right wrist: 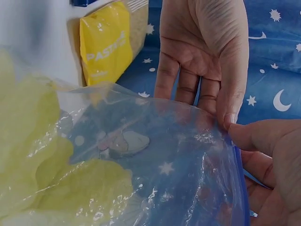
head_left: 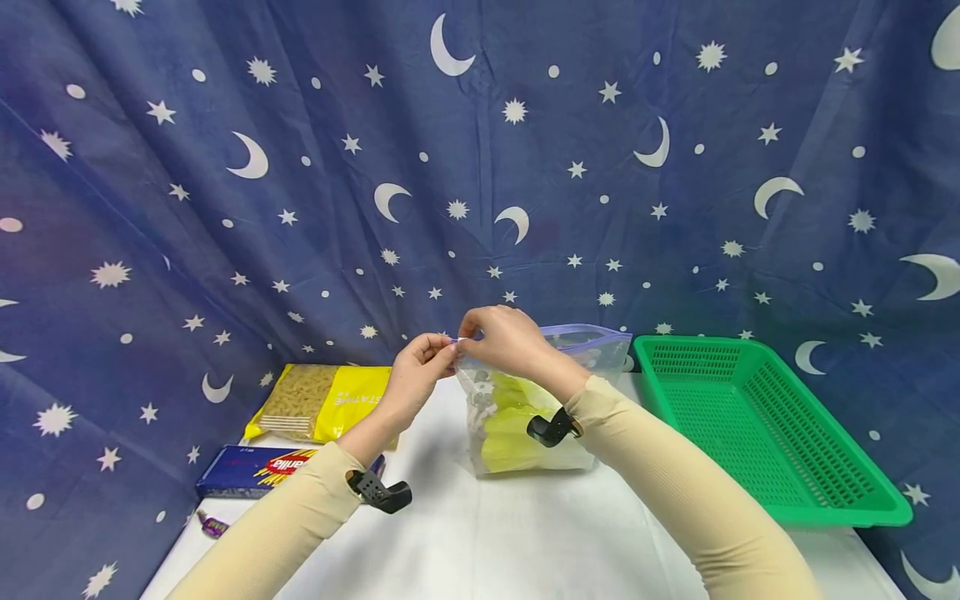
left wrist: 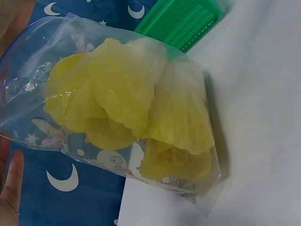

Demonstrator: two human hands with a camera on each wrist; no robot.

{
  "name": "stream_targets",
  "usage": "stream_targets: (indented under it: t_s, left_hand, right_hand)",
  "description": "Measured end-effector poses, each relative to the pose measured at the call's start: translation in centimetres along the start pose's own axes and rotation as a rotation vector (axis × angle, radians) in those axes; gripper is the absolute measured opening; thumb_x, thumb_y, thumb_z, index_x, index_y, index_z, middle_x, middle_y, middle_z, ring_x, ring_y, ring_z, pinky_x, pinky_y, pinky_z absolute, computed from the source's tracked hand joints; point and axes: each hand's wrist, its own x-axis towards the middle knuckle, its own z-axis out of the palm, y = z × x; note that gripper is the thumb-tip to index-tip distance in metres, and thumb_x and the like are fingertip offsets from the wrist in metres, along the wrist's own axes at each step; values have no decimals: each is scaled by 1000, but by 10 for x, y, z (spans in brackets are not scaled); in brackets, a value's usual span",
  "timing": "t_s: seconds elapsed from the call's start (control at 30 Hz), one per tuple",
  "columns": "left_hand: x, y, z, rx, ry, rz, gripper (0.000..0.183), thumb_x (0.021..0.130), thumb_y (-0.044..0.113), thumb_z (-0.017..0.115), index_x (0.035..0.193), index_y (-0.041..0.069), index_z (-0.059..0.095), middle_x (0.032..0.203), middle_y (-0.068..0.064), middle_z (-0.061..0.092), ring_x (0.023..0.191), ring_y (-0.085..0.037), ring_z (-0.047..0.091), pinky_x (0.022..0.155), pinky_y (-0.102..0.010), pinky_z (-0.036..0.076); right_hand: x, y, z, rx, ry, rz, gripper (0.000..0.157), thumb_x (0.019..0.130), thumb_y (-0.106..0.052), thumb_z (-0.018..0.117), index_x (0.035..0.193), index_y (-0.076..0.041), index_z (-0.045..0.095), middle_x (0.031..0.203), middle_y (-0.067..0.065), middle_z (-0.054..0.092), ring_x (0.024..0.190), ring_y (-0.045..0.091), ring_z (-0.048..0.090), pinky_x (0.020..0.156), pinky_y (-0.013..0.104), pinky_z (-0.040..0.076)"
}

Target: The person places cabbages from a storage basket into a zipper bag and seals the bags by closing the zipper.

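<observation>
A clear zip bag [head_left: 540, 417] with a purple strip along its mouth stands upright on the white table, yellow chip-like pieces [left wrist: 117, 89] inside. My left hand [head_left: 422, 367] pinches the bag's top left corner between thumb and fingers. Close beside it, my right hand [head_left: 510, 337] pinches the purple strip [right wrist: 241, 188] at that same corner, and the two thumbs nearly meet in the right wrist view. Toward the bag's right end, the purple edges look apart in the head view. Part of the strip is hidden behind my right hand.
A green plastic basket [head_left: 765, 492] stands to the right of the bag. On the left lie a yellow pasta bag [head_left: 360, 400], a dark blue Barilla box [head_left: 236, 471] and a small purple item [head_left: 213, 526]. A starry blue curtain [head_left: 480, 167] hangs behind the table.
</observation>
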Motion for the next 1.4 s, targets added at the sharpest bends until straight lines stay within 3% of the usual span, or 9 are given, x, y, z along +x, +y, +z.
stream_targets:
  t_s: [0.4, 0.7, 0.83, 0.93, 1.13, 1.4]
  left_hand:
    - [-1, -2, -1, 77, -18, 85, 16, 102, 12, 64, 109, -1, 64, 105, -13, 66, 95, -20, 66, 90, -35, 59]
    - [-5, 0, -1, 163, -14, 131, 17, 102, 10, 63, 112, -4, 65, 108, -17, 63, 93, -20, 60, 86, -24, 54]
    - [-8, 5, -1, 162, 5, 128, 17, 102, 9, 64, 110, -5, 64, 106, -18, 62, 91, -20, 59, 84, -22, 54]
    - [-7, 2, -1, 142, 13, 115, 18, 102, 13, 65, 109, -3, 64, 104, -17, 63, 91, -18, 61, 86, -23, 55]
    - [-6, -3, 1, 114, 8, 92, 22, 100, 19, 68, 115, 2, 66, 109, -12, 67, 99, -19, 63, 92, -27, 54]
    - [-4, -4, 3, 162, 27, 102, 24, 97, 30, 73, 110, 9, 75, 108, -4, 70, 94, -21, 61, 81, -26, 51]
  right_hand:
    - [-1, -2, 0, -17, 6, 19, 13, 88, -34, 73, 87, -21, 68, 85, -8, 67, 78, 14, 61, 72, 34, 51]
    - [-5, -1, 1, -84, 16, -13, 20, 88, -39, 75, 84, -22, 67, 79, -10, 64, 73, 13, 59, 71, 35, 49]
    - [-7, 4, -1, -97, 18, -12, 13, 87, -33, 72, 83, -22, 66, 75, -9, 63, 70, 14, 58, 68, 34, 47]
    - [-8, 9, -3, -80, 7, -3, 5, 85, -27, 68, 83, -22, 67, 76, -9, 63, 70, 14, 58, 68, 34, 47]
    - [-11, 15, -5, 5, -16, 9, 7, 89, -25, 67, 91, -19, 70, 87, -7, 68, 80, 14, 62, 78, 35, 52]
    - [-11, 17, -4, 71, -66, 29, 10, 93, -26, 70, 96, -18, 73, 91, -6, 69, 85, 13, 63, 79, 35, 54]
